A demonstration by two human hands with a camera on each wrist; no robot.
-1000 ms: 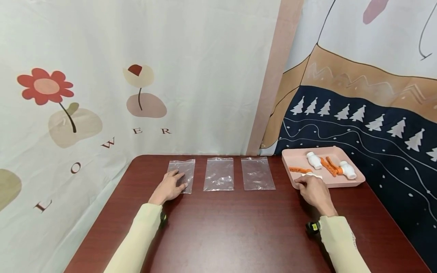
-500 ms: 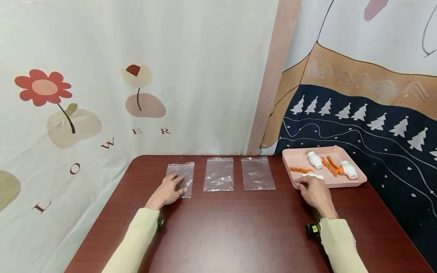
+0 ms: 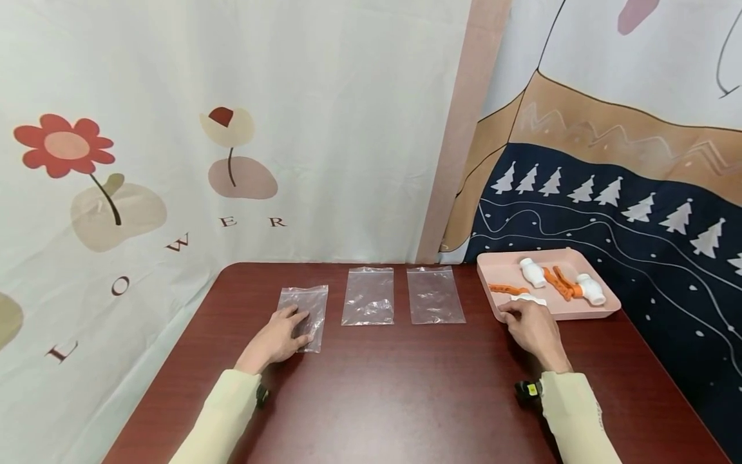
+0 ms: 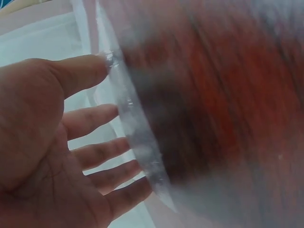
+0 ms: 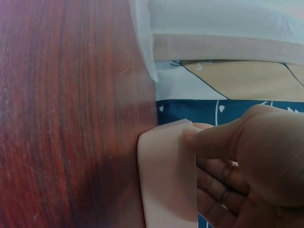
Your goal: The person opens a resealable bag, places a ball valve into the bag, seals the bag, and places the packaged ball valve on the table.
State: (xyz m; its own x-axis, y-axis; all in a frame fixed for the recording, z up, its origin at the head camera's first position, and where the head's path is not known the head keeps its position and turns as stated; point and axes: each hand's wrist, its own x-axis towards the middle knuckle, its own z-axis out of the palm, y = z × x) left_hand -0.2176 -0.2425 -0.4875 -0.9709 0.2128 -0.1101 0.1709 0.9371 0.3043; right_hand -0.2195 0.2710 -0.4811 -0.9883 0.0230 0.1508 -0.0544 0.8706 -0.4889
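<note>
My left hand (image 3: 275, 339) rests with spread fingers on the leftmost clear zip bag (image 3: 317, 308), which lies flat on the table. In the left wrist view the fingers (image 4: 98, 154) are fairly straight and their tips meet the clear bag's edge (image 4: 137, 123). At the right, my right hand (image 3: 534, 332) pinches the near left rim of a pink tray (image 3: 585, 314). The thumb (image 5: 213, 140) is on the tray wall's outer side (image 5: 167, 175), the other fingers behind it. White ball valves (image 3: 533, 273) with orange handles lie in the tray, one partly hidden by this hand.
Two more clear zip bags, a middle one (image 3: 368, 298) and a right one (image 3: 436, 296), lie side by side between the hands. A printed cloth (image 3: 348, 129) hangs along the back edge of the dark red table (image 3: 382, 399).
My left hand has slid the leftmost bag toward me and slightly left, out of line with the other two. My right hand keeps its hold on the tray rim.
</note>
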